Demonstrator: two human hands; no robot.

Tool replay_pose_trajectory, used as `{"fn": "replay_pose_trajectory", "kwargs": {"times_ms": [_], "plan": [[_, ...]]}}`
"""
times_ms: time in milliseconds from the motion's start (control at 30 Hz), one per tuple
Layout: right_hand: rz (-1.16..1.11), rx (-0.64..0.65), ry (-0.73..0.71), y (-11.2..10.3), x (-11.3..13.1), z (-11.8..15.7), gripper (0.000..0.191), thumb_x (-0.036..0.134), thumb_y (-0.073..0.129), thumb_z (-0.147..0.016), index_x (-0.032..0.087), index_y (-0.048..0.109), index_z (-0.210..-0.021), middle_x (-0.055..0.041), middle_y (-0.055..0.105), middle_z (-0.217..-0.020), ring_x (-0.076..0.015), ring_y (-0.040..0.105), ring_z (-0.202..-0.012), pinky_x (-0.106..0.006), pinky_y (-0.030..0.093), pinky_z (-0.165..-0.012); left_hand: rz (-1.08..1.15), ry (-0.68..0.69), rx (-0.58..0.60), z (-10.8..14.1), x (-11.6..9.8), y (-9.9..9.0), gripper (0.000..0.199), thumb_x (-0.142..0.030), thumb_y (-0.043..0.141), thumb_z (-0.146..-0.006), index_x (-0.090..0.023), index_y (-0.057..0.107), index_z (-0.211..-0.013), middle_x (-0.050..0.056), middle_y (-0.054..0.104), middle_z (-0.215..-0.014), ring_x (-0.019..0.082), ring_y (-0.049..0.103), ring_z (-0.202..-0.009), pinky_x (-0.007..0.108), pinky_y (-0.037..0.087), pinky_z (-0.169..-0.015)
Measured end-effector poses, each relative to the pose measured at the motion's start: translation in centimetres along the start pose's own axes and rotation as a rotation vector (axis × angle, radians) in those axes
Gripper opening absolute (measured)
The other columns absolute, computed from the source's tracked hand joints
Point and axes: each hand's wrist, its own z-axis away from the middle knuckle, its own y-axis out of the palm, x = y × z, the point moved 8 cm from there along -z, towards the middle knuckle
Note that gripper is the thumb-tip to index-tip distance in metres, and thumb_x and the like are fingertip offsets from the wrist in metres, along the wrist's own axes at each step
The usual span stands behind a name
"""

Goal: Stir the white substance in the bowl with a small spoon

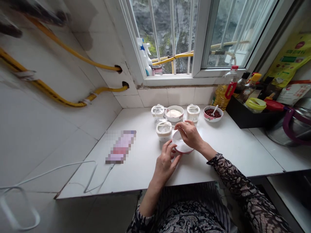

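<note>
Held with the left hand (165, 165) just beside a lidded white jar (164, 132) — fingers curled round a tilted red-rimmed white bowl (182, 146) of white powder (180, 144), the right hand (190, 136) with fingers clenched over the far rim too, all low over the white countertop (233, 155).

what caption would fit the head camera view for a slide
Left hand and right hand hold a red-rimmed bowl on a white kitchen counter beside a lidded jar
</note>
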Motion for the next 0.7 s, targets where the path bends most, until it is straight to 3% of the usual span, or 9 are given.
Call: {"fn": "replay_pose_trajectory", "kwargs": {"times_ms": [167,300,433,567,700], "plan": [[-0.103,-0.095,0.164,-2.3,-1.1,0.0,0.010,0.019,0.050,-0.088,0.022,0.059,-0.085,-0.0036,0.074,-0.077,-0.0199,0.066,-0.080,-0.037,0.044,-0.092,-0.001,0.001,0.000,0.0,-0.1,-0.1,0.028,-0.023,0.059,-0.091,-0.023,0.052,-0.118,0.011,0.053,-0.132,0.013,0.069,-0.079,0.030,0.065,-0.067],[-0.246,-0.064,0.317,-3.2,-2.6,0.3,0.010,0.016,0.050,-0.076,0.022,0.058,-0.073,0.0011,0.065,-0.059,-0.0159,0.061,-0.060,-0.030,0.047,-0.071,0.013,-0.016,0.009,0.0,0.0,-0.1,0.029,-0.021,0.060,-0.090,-0.023,0.052,-0.118,0.012,0.052,-0.133,0.012,0.069,-0.080,0.030,0.065,-0.067],[-0.180,0.019,0.342,-2.8,-3.3,0.5,0.011,0.015,0.049,-0.069,0.022,0.056,-0.063,0.0033,0.056,-0.051,-0.0128,0.050,-0.050,-0.025,0.039,-0.056,0.023,-0.017,0.020,0.0,0.2,0.0,0.030,-0.021,0.060,-0.090,-0.023,0.052,-0.118,0.012,0.052,-0.134,0.012,0.068,-0.080,0.030,0.066,-0.067],[-0.042,0.081,0.300,-1.5,-3.3,0.5,0.013,0.012,0.050,-0.065,0.022,0.054,-0.058,0.0025,0.055,-0.051,-0.0130,0.047,-0.053,-0.025,0.037,-0.058,0.013,-0.025,0.015,0.1,0.3,0.0,0.030,-0.022,0.060,-0.090,-0.024,0.052,-0.118,0.012,0.052,-0.134,0.013,0.068,-0.081,0.031,0.066,-0.068],[-0.055,0.126,0.304,-0.6,-3.3,0.7,0.014,0.012,0.049,-0.066,0.022,0.052,-0.057,0.0033,0.053,-0.048,-0.0127,0.046,-0.052,-0.025,0.036,-0.058,0.009,-0.011,0.005,0.1,0.1,0.0,0.030,-0.022,0.060,-0.090,-0.024,0.052,-0.118,0.011,0.052,-0.133,0.012,0.068,-0.080,0.030,0.065,-0.067]]}}
